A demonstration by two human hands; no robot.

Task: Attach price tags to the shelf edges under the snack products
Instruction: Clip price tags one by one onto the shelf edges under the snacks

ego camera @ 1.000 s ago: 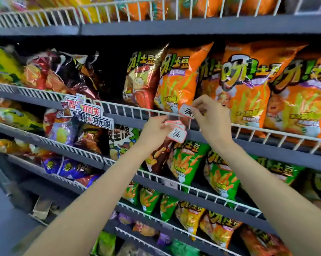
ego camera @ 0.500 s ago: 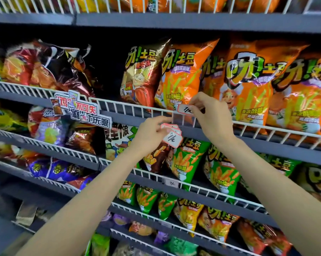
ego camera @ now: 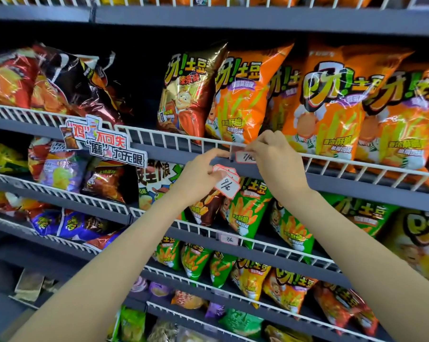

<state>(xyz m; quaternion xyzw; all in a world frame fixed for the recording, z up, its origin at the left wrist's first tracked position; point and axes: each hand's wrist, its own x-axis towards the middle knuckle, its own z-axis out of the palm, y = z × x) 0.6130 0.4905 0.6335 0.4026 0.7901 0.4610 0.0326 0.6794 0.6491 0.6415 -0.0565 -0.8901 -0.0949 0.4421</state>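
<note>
Pinching a handwritten price tag (ego camera: 244,157) against the shelf edge (ego camera: 174,154) under orange 呀!土豆 bags (ego camera: 243,95), the right hand (ego camera: 275,159) worked while the left hand (ego camera: 201,175) gripped spare tags (ego camera: 227,180).

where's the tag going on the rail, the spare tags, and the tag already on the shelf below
tag at the rail (ego camera: 244,157), head view, on its white face
spare tags (ego camera: 227,185), head view, on the front tag's face
tag on the lower shelf (ego camera: 229,239), head view, on its middle
</note>
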